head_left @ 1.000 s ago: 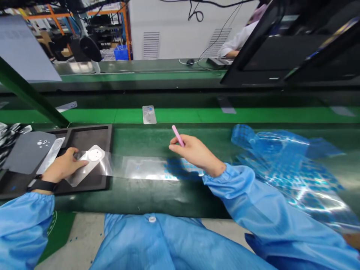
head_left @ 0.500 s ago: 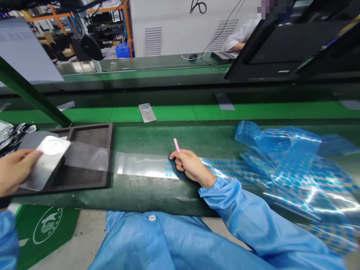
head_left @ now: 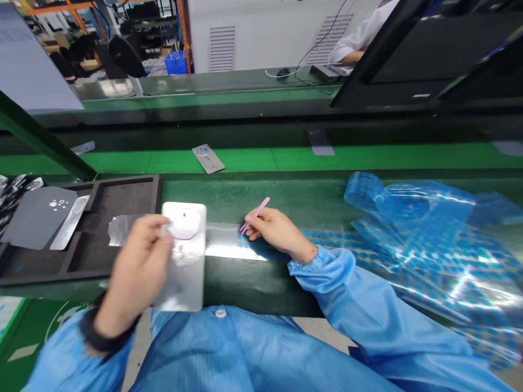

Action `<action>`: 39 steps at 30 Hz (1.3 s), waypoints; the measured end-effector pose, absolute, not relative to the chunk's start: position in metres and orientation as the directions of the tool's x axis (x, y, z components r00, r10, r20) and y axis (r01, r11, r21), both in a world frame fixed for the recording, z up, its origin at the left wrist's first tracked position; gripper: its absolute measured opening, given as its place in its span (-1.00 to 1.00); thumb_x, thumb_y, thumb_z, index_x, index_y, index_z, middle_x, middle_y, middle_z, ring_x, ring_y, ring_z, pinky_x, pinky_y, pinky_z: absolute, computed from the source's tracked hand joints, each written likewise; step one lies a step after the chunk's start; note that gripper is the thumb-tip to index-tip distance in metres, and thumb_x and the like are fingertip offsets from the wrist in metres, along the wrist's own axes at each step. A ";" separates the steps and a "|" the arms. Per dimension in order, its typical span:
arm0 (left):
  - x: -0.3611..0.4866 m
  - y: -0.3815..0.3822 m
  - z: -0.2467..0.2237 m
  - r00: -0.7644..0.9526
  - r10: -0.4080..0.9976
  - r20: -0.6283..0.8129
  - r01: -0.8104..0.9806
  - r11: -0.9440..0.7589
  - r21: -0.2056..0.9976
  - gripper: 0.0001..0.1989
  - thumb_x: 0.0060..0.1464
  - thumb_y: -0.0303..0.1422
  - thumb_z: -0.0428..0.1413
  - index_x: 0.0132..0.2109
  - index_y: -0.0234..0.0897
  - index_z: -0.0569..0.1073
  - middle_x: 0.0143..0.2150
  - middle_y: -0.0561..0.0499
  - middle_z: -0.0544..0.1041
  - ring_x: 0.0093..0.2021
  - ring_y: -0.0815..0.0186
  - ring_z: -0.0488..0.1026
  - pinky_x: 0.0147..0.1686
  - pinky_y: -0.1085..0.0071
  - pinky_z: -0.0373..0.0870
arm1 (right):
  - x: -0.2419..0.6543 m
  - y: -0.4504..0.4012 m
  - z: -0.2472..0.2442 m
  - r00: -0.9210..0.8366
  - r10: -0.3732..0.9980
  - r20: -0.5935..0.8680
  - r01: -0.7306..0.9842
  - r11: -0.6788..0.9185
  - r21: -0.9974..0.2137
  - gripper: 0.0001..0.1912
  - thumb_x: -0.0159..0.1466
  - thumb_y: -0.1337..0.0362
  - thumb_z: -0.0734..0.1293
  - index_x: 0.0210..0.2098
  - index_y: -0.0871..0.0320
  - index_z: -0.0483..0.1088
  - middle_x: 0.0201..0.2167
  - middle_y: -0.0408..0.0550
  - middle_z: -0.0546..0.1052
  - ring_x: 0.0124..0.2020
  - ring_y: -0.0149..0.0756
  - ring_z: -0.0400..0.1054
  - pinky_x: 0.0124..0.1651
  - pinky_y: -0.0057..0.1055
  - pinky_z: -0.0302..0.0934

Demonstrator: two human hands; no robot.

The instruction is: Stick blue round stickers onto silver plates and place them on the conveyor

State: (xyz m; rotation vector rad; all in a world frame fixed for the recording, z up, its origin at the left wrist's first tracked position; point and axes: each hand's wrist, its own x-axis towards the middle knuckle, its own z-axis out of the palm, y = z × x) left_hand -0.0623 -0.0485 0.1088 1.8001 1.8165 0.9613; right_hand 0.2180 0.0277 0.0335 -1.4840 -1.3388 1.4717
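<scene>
My left hand [head_left: 137, 267] is blurred with motion and shut on a silver metal plate [head_left: 186, 261], which carries a white round part [head_left: 183, 224] near its top end. The plate hangs upright over the near edge of the bench. My right hand [head_left: 278, 231] pinches pink tweezers [head_left: 256, 214], their tips resting near the edge of a clear film strip [head_left: 226, 239]. That strip has rows of blue dots [head_left: 261, 245] and runs to the right into a heap of blue-dotted film [head_left: 429, 245].
At the left stands a black foam tray [head_left: 122, 185] holding a grey plate [head_left: 38, 218] and a slim silver strip [head_left: 70, 222]. Metal plates [head_left: 208, 158] lie on a green conveyor belt [head_left: 245, 160] beyond. A person's white sleeve [head_left: 359, 46] and a dark monitor [head_left: 425, 60] are farther off.
My left hand has carried the plate from the left, over the tray, to the middle near my body. The right hand has tilted the tweezers, tips down, toward the film.
</scene>
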 end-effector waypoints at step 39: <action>-0.008 -0.002 0.004 0.509 0.793 0.335 0.739 -0.602 0.303 -0.61 -0.09 -0.16 0.33 -0.13 -0.28 0.54 0.00 -0.15 0.56 0.14 -0.05 0.35 0.08 -0.03 0.30 | 0.174 0.024 0.046 -0.077 0.927 -0.366 0.310 -0.327 -0.893 -0.79 0.29 0.39 0.29 -0.49 0.16 0.31 -0.64 -0.17 0.49 -0.65 -0.46 0.39 -0.59 -0.59 0.29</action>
